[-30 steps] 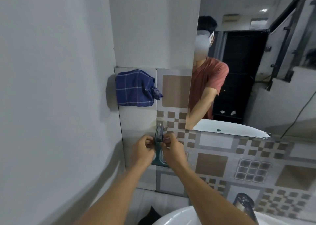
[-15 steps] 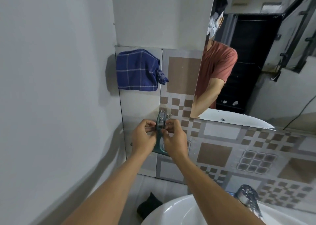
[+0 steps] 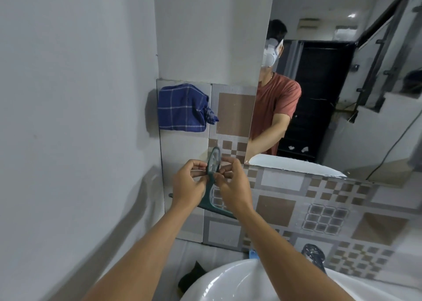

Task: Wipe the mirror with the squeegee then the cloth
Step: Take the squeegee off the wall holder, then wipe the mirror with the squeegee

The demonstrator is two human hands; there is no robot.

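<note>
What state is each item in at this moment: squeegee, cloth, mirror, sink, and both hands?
Squeegee: upright against the tiled wall, handle pinched from both sides.
Left hand: closed on the squeegee handle.
Right hand: closed on the squeegee handle.
Cloth: bunched, hanging on the wall, untouched.
Mirror: not being wiped; chipped patch along its lower edge.
Sink: empty in the part that shows; tap state cannot be told.

The cloth [image 3: 182,108] hangs on the tiled wall [image 3: 280,207], left of the mirror [image 3: 342,95]. Below it, both hands [image 3: 188,186] [image 3: 233,186] flank the squeegee [image 3: 213,163]. The sink [image 3: 228,282] sits beneath, nearest.
</note>
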